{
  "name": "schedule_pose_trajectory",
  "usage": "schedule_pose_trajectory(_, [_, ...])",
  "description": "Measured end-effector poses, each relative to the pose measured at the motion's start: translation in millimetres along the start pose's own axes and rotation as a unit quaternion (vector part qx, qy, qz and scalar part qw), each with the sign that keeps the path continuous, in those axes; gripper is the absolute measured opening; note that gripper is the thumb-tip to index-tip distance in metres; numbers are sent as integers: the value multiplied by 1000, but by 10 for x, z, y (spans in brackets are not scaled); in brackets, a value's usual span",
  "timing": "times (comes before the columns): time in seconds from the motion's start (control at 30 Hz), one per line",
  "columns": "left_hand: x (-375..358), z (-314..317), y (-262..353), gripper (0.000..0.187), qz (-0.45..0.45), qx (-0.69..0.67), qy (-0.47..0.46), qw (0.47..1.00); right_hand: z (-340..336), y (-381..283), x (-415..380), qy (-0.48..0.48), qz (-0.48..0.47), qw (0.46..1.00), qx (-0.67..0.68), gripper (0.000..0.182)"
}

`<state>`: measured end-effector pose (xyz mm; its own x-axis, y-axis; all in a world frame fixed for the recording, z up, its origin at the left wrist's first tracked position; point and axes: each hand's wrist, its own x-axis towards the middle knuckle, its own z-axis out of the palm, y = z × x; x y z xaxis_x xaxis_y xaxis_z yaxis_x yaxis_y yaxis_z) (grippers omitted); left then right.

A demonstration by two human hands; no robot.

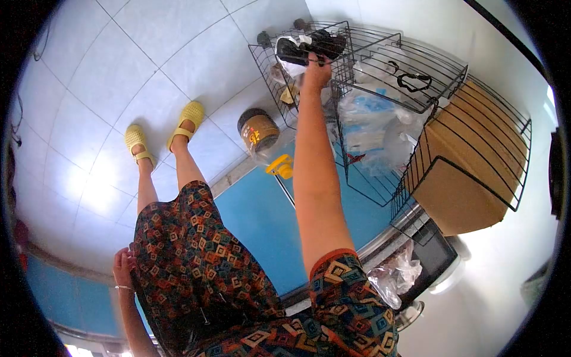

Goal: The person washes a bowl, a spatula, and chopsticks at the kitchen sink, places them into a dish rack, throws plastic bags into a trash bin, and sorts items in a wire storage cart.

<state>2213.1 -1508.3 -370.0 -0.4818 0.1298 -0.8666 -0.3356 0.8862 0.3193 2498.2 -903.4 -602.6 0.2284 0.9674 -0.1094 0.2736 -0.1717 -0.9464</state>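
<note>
My right arm stretches forward to a black wire rack (pixel 380 35). At its far, lower end, my right hand (pixel 315 76) has its fingers closed on a black and white plastic bundle (pixel 294 50); the wires partly cover it. My left hand (pixel 124 265) hangs beside the patterned dress (pixel 178 262), with loosely bent fingers and nothing visible in them. Clear and bluish plastic bags (pixel 369 119) fill the rack's middle tier, close to my right forearm. Left of that forearm is a large jar (pixel 259 131) with a dark lid and a yellow handle (pixel 281 166).
A cardboard box (pixel 470 160) sits in the rack's upper tier. Blue cabinet doors (pixel 256 220) stand in front of me. A crumpled clear bag (pixel 395 273) lies on a dark surface at lower right. Yellow clogs (pixel 187 122) are on my feet on the tiled floor (pixel 119 59).
</note>
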Motion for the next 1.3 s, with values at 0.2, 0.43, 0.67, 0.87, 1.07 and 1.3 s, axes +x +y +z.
schedule_pose_trajectory(0.2, [-23, -18, 51, 33, 5, -18, 5, 1000, -240, -275, -643, 124, 212, 922, 300, 40])
schedule_pose_trajectory(0.43, [-32, -3, 69, 32, 18, -6, -2, 1000, -236, -364, -656, 116, 228, 885, 389, 28])
schedule_pose_trajectory(0.67, [0, -57, -3, 30, 10, 12, -1, 1000, -522, -49, -495, 145, 234, 868, 413, 27])
schedule_pose_trajectory(0.87, [38, 2, 76, 26, 40, 15, -30, 999, -594, 52, -571, 121, 178, 967, 135, 35])
schedule_pose_trajectory(1.07, [44, 113, 226, 26, 20, -23, -43, 999, -588, -226, -821, 103, -47, 961, -252, 41])
schedule_pose_trajectory(1.3, [217, -125, -79, 30, 35, 57, -11, 998, -259, -519, -602, -79, -268, 820, -500, 45])
